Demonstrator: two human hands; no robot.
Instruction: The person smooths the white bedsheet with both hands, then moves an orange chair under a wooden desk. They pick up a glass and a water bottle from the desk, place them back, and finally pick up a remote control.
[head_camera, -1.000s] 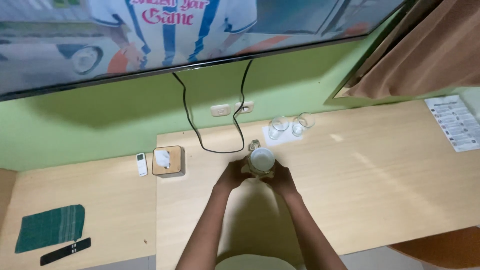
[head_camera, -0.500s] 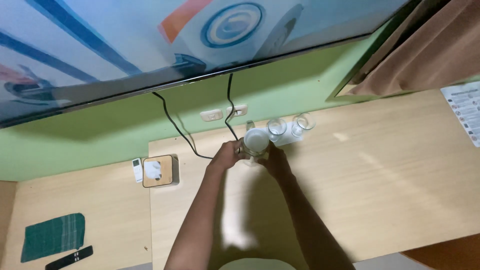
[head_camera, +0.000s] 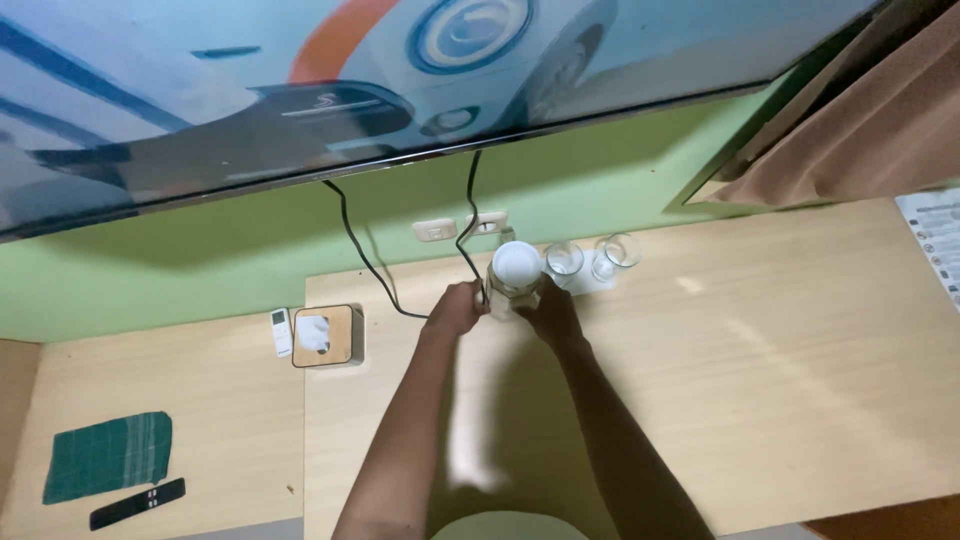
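Note:
A clear bottle with a white lid (head_camera: 514, 272) stands near the back of the light wooden desk (head_camera: 760, 380), close to the green wall. My left hand (head_camera: 455, 308) wraps its left side and my right hand (head_camera: 550, 310) wraps its right side. Two empty clear glasses (head_camera: 563, 260) (head_camera: 617, 254) stand on a white mat just right of the bottle, almost touching it.
A large screen (head_camera: 300, 90) hangs above, with black cables (head_camera: 365, 255) dropping to wall sockets (head_camera: 460, 228). A wooden tissue box (head_camera: 325, 336) and white remote (head_camera: 282, 332) sit left. A green cloth (head_camera: 108, 455) and black remote (head_camera: 137, 503) lie far left. A printed card (head_camera: 935, 235) lies far right.
Both hands have carried the bottle away from me toward the wall, to beside the two glasses. My arms are stretched out further. The screen picture changed.

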